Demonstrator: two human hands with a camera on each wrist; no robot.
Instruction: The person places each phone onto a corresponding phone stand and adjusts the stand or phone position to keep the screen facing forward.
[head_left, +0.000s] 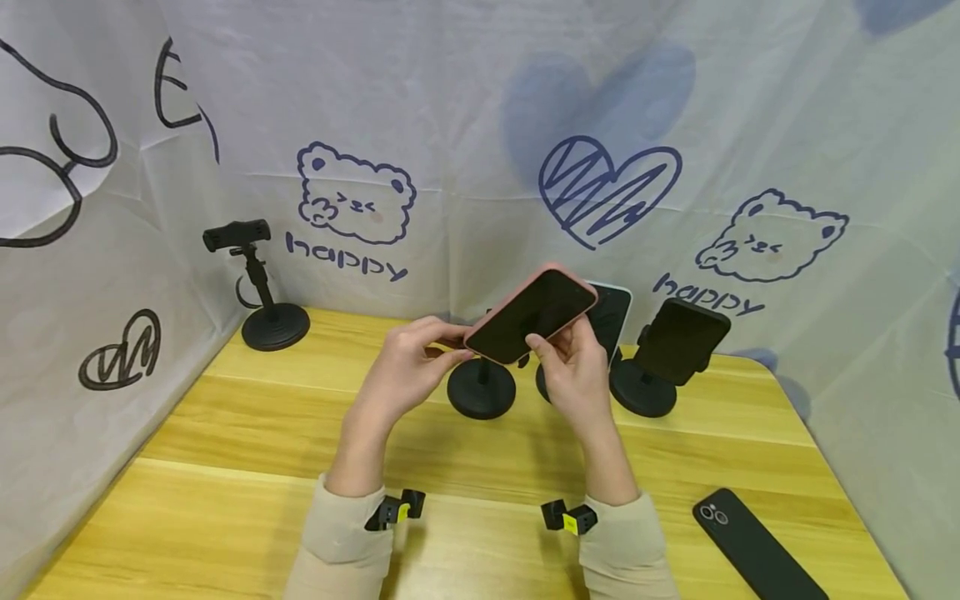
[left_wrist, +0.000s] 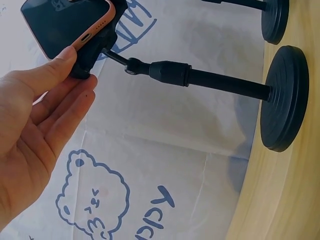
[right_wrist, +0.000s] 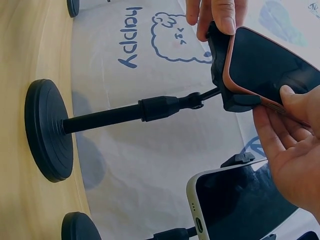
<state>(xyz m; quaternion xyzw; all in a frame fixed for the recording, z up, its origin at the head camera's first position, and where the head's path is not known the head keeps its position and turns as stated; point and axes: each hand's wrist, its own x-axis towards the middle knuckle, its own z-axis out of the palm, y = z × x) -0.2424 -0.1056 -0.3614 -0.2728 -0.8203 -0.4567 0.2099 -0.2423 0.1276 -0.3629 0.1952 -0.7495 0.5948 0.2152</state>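
A smartphone in a pink case (head_left: 532, 317), screen up and tilted, lies against the black clamp (right_wrist: 218, 62) of a phone stand (head_left: 482, 390). My left hand (head_left: 405, 362) pinches the clamp at the phone's left end, thumb beside the case corner and fingers behind. With the thumb on the screen and fingers underneath, my right hand (head_left: 577, 371) grips the phone's near long side. In the left wrist view the charging port end of the phone (left_wrist: 70, 25) shows beside my thumb. Part of the clamp is hidden behind the phone.
Just right, a light-cased phone (right_wrist: 240, 200) sits in another stand. Farther right a stand holds a black phone (head_left: 686, 340). A stand with a bare clamp (head_left: 275, 325) is at the back left. One dark phone (head_left: 757, 546) lies face down at the front right.
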